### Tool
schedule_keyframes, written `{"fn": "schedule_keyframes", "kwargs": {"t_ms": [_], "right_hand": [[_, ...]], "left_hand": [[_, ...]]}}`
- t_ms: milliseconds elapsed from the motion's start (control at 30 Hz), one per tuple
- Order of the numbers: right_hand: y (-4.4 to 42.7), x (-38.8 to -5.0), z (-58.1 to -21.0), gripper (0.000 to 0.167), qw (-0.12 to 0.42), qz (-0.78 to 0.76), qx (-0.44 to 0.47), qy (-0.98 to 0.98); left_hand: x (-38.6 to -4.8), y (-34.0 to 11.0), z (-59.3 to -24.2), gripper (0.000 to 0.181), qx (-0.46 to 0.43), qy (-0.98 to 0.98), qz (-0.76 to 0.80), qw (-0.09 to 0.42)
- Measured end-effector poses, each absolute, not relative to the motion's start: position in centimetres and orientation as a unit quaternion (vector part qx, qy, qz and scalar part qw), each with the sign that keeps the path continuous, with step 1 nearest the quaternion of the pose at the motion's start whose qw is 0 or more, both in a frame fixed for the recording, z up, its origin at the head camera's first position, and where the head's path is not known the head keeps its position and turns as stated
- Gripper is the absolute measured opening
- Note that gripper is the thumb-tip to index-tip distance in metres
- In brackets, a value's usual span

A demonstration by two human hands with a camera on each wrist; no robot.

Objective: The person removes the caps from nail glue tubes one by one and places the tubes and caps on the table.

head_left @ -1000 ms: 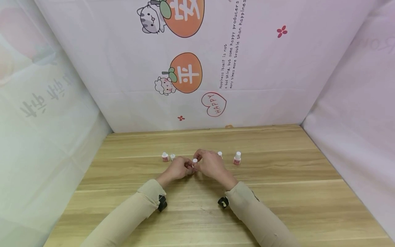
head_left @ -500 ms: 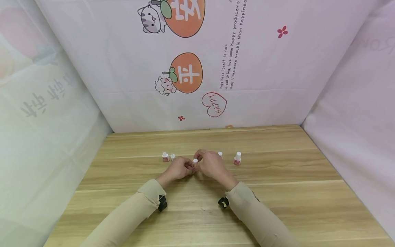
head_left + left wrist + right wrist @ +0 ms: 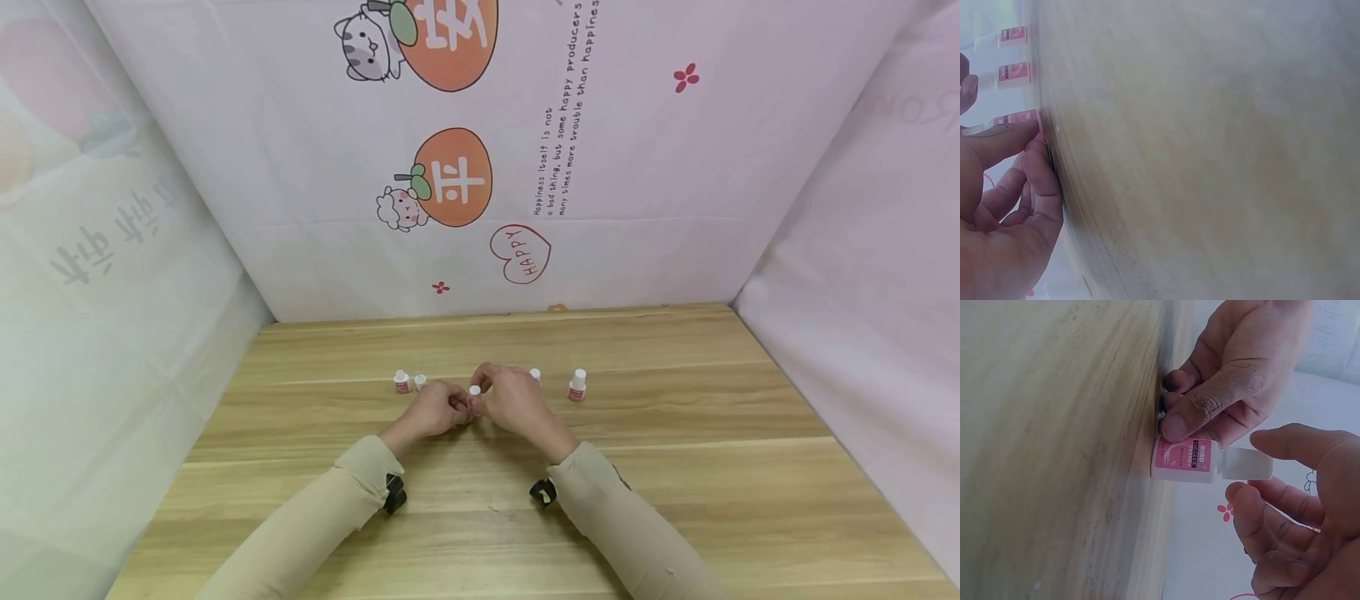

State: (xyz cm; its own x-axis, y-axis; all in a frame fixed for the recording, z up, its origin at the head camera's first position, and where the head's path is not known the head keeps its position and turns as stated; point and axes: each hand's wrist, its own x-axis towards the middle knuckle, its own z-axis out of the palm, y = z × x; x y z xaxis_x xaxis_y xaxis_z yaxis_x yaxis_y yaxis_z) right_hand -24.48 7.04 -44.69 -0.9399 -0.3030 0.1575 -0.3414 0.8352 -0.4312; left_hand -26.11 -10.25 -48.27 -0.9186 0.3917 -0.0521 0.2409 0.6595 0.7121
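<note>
Left hand (image 3: 1238, 378): fingers clamped on upright bottle (image 3: 1182, 459). Right hand (image 3: 1319, 512): fingers flank its cap (image 3: 1249, 464), grip unclear.

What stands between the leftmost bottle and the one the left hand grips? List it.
In the head view: one partly hidden white-capped bottle, then the left hand itself.

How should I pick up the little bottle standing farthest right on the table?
I'd pinch the far-right bottle by its pink-labelled body, wider than the white cap above, coming from the right. It stands upright, and the right hand and another bottle are on its left.
</note>
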Motion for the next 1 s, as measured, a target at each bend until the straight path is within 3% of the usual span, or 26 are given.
{"fn": "schedule_keyframes", "kwargs": {"t_ms": [1000], "right_hand": [[7.02, -24.48, -44.74, 0.018, 0.041, 0.244, 0.166, -0.955]], "left_hand": [[-26.16, -10.21, -48.36, 0.012, 0.172, 0.909, 0.367, 0.097]]}}
